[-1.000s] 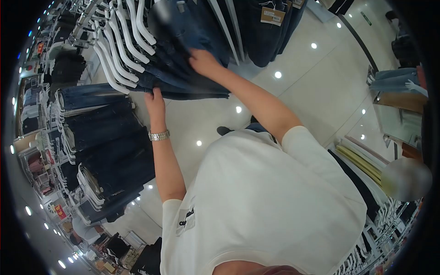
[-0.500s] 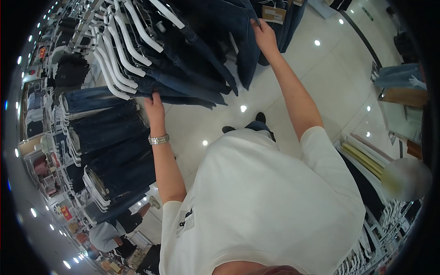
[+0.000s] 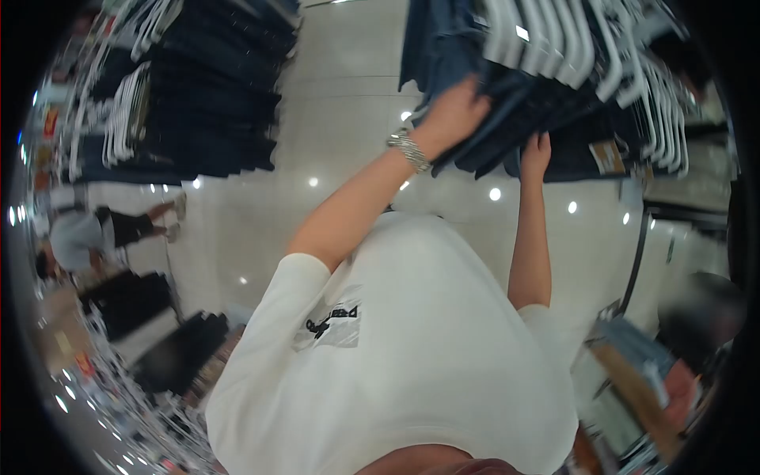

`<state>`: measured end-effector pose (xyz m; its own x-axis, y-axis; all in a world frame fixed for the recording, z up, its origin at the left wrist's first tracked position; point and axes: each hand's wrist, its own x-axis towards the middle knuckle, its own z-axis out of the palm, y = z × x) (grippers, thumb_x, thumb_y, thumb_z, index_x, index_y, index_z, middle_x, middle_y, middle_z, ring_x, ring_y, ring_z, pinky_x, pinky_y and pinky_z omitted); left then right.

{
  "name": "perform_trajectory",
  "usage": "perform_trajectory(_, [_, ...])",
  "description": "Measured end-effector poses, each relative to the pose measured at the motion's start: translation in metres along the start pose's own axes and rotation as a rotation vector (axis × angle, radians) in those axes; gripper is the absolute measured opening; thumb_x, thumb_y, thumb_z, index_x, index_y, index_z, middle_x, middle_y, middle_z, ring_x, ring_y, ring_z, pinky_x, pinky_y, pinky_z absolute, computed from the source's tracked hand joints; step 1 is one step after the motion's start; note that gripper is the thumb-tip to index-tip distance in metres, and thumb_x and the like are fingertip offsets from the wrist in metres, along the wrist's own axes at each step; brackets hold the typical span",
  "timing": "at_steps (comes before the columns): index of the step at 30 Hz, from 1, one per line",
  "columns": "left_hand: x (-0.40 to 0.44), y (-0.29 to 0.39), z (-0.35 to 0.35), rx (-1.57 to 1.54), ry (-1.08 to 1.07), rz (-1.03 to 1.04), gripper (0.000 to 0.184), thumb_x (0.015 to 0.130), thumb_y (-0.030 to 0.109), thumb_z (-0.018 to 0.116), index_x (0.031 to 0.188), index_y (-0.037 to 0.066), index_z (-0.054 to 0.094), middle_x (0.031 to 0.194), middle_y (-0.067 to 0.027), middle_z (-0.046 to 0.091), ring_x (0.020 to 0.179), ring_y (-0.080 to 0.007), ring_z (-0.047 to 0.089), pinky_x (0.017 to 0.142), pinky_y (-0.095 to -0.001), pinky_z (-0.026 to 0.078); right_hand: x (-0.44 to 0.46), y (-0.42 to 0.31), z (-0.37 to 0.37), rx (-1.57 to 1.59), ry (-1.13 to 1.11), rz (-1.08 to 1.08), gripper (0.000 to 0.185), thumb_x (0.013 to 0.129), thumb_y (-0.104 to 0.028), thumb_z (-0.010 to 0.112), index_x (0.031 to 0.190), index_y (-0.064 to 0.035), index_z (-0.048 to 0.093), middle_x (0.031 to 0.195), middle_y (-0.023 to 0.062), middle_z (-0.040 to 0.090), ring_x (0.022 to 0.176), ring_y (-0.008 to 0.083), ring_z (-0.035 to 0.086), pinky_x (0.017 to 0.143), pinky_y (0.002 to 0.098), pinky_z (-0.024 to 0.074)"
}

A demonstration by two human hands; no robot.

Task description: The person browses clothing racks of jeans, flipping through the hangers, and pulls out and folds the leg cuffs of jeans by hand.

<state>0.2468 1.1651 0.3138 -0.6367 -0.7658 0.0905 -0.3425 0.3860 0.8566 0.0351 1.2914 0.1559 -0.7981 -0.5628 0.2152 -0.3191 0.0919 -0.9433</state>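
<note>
Dark blue jeans [image 3: 507,115] hang close together from white hangers [image 3: 546,39] at the upper right. My left hand [image 3: 457,115], with a metal watch at its wrist, reaches across to the near side of these jeans. Motion smears its fingers, so their grip is unclear. Lower and further right, my right hand [image 3: 537,157] has its fingers closed on the edge of a pair of jeans, thumb side up. A brown paper tag [image 3: 607,157] shows on the dark jeans to the right of that hand.
Another rack of dark jeans [image 3: 214,103] hangs at the upper left. A person [image 3: 87,233] in a light top is at the far left. Dark folded clothes [image 3: 178,352] lie at the lower left. Glossy tiled floor [image 3: 340,95] runs between the racks.
The view has turned left, so the rack at my hands now appears at the upper right. My left hand has moved along the jeans, nearer to my right hand.
</note>
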Motion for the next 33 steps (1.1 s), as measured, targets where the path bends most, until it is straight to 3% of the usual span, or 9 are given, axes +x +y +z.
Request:
perform_trajectory(1, [-0.004, 0.003, 0.002, -0.049, 0.035, 0.084, 0.053, 0.096, 0.032, 0.059, 0.130, -0.008, 0.051, 0.115, -0.0340, 0.062, 0.111, -0.0437, 0.061, 0.094, -0.0452, 0.049, -0.004, 0.002, 0.002, 0.178, -0.069, 0.155, 0.029, 0.102, -0.017, 0.051, 0.119, 0.0034, 0.062, 0.082, 0.0048, 0.062, 0.071, 0.0123, 0.053, 0.065, 0.0286, 0.0454])
perform_trajectory(2, [-0.005, 0.005, 0.004, -0.083, 0.009, 0.104, 0.053, 0.096, 0.031, 0.058, 0.131, -0.008, 0.049, 0.116, -0.0331, 0.062, 0.112, -0.0449, 0.060, 0.096, -0.0449, 0.048, -0.013, -0.032, 0.005, 0.092, -0.059, 0.101, 0.028, 0.102, -0.015, 0.050, 0.118, 0.0052, 0.062, 0.085, 0.0041, 0.063, 0.072, 0.0145, 0.054, 0.068, 0.0304, 0.0471])
perform_trajectory(5, [-0.010, 0.016, 0.000, -0.174, -0.094, 0.117, 0.060, 0.092, 0.026, 0.060, 0.140, -0.005, 0.041, 0.128, -0.0314, 0.056, 0.121, -0.0428, 0.055, 0.103, -0.0437, 0.046, -0.008, 0.013, 0.007, -0.039, -0.118, 0.096, 0.029, 0.101, -0.016, 0.052, 0.118, 0.0056, 0.062, 0.088, 0.0077, 0.066, 0.077, 0.0160, 0.059, 0.068, 0.0315, 0.0478])
perform_trajectory(7, [-0.011, 0.011, 0.008, -0.195, -0.102, 0.184, 0.065, 0.091, 0.024, 0.061, 0.145, -0.004, 0.036, 0.137, -0.0300, 0.050, 0.127, -0.0416, 0.051, 0.106, -0.0427, 0.043, -0.015, 0.006, 0.021, -0.067, -0.123, -0.014, 0.027, 0.102, -0.019, 0.053, 0.112, 0.0045, 0.063, 0.096, 0.0095, 0.069, 0.084, 0.0217, 0.064, 0.075, 0.0328, 0.0509])
perform_trajectory(11, [-0.014, 0.008, 0.008, -0.138, -0.215, 0.245, 0.074, 0.090, 0.021, 0.062, 0.151, -0.001, 0.027, 0.150, -0.0268, 0.037, 0.137, -0.0397, 0.041, 0.113, -0.0410, 0.038, -0.035, -0.008, 0.050, -0.129, -0.152, -0.013, 0.032, 0.101, -0.024, 0.053, 0.111, 0.0044, 0.063, 0.096, 0.0101, 0.069, 0.083, 0.0225, 0.064, 0.074, 0.0337, 0.0516])
perform_trajectory(18, [-0.003, -0.015, -0.022, -0.187, -0.454, 0.262, 0.076, 0.091, 0.022, 0.059, 0.155, 0.003, 0.022, 0.155, -0.0266, 0.031, 0.140, -0.0391, 0.038, 0.115, -0.0400, 0.037, -0.065, -0.004, 0.096, -0.252, -0.219, 0.134, 0.041, 0.100, -0.034, 0.052, 0.110, 0.0043, 0.063, 0.095, 0.0111, 0.069, 0.082, 0.0240, 0.066, 0.071, 0.0353, 0.0528])
perform_trajectory(27, [0.006, -0.035, -0.061, -0.222, -0.655, 0.356, 0.075, 0.091, 0.019, 0.054, 0.156, 0.004, 0.020, 0.152, -0.0278, 0.035, 0.130, -0.0393, 0.051, 0.107, -0.0427, 0.044, -0.081, 0.030, 0.133, -0.439, -0.305, 0.453, 0.052, 0.099, -0.046, 0.051, 0.107, 0.0040, 0.063, 0.093, 0.0124, 0.069, 0.080, 0.0258, 0.068, 0.067, 0.0373, 0.0544])
perform_trajectory(30, [0.015, -0.052, -0.072, -0.292, -0.684, 0.393, 0.071, 0.091, 0.019, 0.054, 0.155, 0.006, 0.026, 0.147, -0.0256, 0.044, 0.126, -0.0378, 0.054, 0.104, -0.0419, 0.046, -0.078, 0.047, 0.143, -0.540, -0.333, 0.606, 0.056, 0.098, -0.050, 0.050, 0.106, 0.0040, 0.063, 0.093, 0.0129, 0.069, 0.079, 0.0265, 0.069, 0.066, 0.0380, 0.0549])
perform_trajectory(33, [0.028, -0.071, -0.075, -0.498, -0.695, 0.345, 0.060, 0.091, 0.021, 0.055, 0.148, 0.007, 0.042, 0.132, -0.0218, 0.059, 0.118, -0.0353, 0.061, 0.100, -0.0400, 0.049, -0.071, 0.073, 0.140, -0.663, -0.349, 0.799, 0.060, 0.098, -0.054, 0.050, 0.106, 0.0039, 0.063, 0.093, 0.0133, 0.069, 0.078, 0.0271, 0.069, 0.064, 0.0387, 0.0554])
